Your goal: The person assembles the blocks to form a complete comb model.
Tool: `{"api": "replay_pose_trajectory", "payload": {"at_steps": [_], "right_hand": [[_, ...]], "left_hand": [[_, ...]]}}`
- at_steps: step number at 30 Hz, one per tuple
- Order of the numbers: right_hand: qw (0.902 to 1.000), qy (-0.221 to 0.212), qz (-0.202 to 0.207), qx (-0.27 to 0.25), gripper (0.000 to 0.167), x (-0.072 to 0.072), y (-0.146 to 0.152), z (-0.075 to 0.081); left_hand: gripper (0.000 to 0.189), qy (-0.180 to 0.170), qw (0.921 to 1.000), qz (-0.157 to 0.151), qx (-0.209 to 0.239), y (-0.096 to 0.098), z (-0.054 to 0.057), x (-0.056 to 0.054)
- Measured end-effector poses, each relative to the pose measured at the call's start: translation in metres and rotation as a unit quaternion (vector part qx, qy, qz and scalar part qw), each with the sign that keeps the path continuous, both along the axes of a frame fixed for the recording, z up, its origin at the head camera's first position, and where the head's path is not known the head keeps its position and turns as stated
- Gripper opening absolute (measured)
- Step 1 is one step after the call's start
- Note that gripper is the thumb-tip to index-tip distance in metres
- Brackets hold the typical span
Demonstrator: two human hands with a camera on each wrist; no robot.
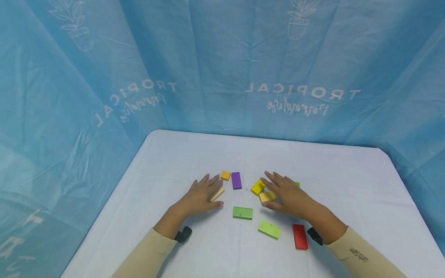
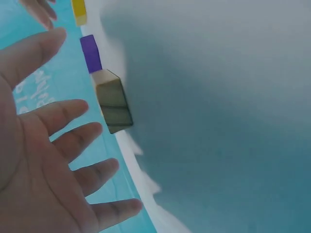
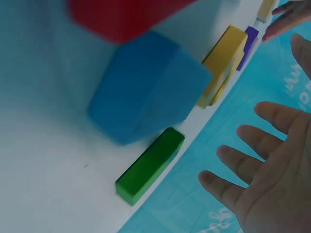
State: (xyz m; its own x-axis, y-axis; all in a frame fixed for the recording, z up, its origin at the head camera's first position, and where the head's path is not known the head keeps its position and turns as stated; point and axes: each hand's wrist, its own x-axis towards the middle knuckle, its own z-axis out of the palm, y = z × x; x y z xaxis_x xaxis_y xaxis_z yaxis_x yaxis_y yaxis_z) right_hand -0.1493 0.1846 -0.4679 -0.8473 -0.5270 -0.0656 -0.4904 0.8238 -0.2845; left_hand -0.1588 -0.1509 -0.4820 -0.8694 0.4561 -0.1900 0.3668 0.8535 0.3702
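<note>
Spread and gripping nothing, the left hand (image 1: 201, 196) and right hand (image 1: 287, 196) flanked the purple block (image 1: 236, 180), well apart, presumably keeping the green block (image 1: 242, 213) before it accessible.

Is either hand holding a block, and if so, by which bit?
Nothing is held: the left hand and the right hand both have their fingers spread, gripping nothing.

Smooth, painted-looking blocks (image 1: 242, 213) and one grained wooden block (image 1: 217, 194), lower centre, before us on matt cloth (image 1: 208, 251); creased, faintly glossy curtain (image 1: 222, 46) above.
</note>
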Motion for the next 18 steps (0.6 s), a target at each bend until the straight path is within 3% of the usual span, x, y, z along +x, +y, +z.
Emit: {"api": "replay_pose_trajectory", "payload": {"at_steps": [9, 18], "right_hand": [[0.9989, -0.025, 0.037, 0.016, 0.084, -0.006, -0.022, 0.000], [0.9962, -0.043, 0.071, 0.027, 0.085, -0.008, -0.046, -0.008]], "left_hand": [[0.074, -0.027, 0.9994, -0.016, -0.015, -0.003, 0.006, 0.018], [0.071, -0.023, 0.9989, -0.012, -0.038, -0.003, 0.014, 0.034]]}}
